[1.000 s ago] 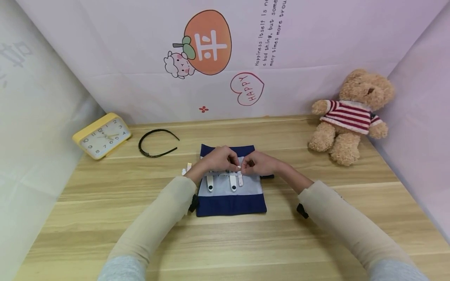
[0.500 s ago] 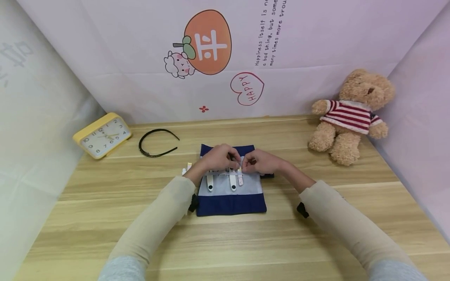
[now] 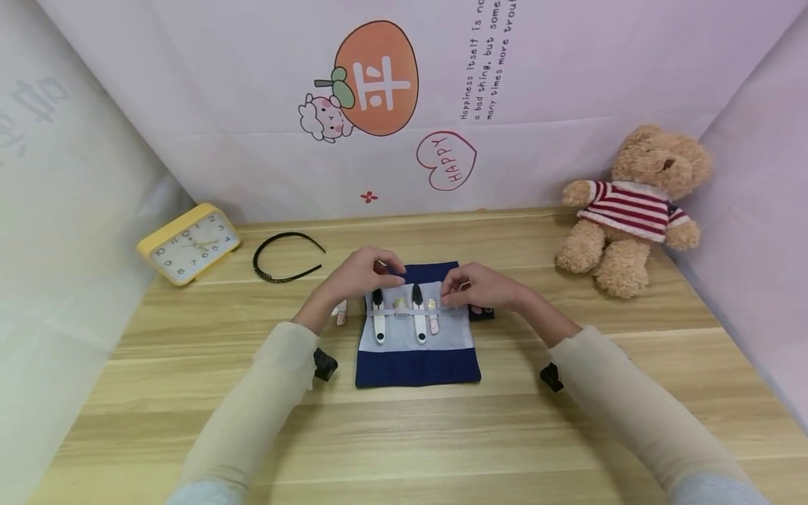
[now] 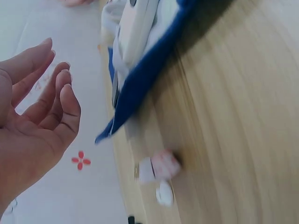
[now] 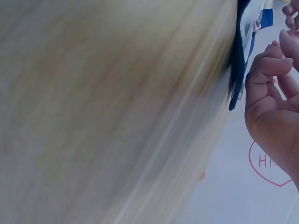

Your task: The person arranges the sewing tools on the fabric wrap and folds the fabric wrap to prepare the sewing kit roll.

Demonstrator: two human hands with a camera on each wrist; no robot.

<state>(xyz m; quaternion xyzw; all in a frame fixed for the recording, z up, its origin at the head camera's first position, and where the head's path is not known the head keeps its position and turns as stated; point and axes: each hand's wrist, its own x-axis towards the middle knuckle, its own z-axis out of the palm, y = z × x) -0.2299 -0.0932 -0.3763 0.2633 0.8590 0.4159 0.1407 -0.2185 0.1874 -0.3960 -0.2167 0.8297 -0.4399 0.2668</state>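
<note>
A navy and grey fabric pouch (image 3: 418, 367) lies unrolled on the table. Its elastic strap holds two white tools with black tips, the left white tool (image 3: 379, 327) and the right white tool (image 3: 420, 326). Between them sits a small clear round item (image 3: 400, 306); a small pink-patterned nail clipper (image 3: 433, 319) is at the right. My left hand (image 3: 366, 272) hovers over the pouch's upper left, fingers loosely bent and holding nothing. By the pouch's upper right is my right hand (image 3: 476, 286), fingers curled loosely, nothing visible in them.
Left of the pouch lie a pink-and-white clipper (image 4: 159, 167) and a small white item (image 4: 164, 193). A black headband (image 3: 255, 259), yellow clock (image 3: 189, 243) and teddy bear (image 3: 631, 210) stand farther back. A dark strap (image 3: 482, 313) sticks out at right.
My left hand has moved left and up, away from the right hand, uncovering the black tool tips and the round item. The right hand has shifted slightly right.
</note>
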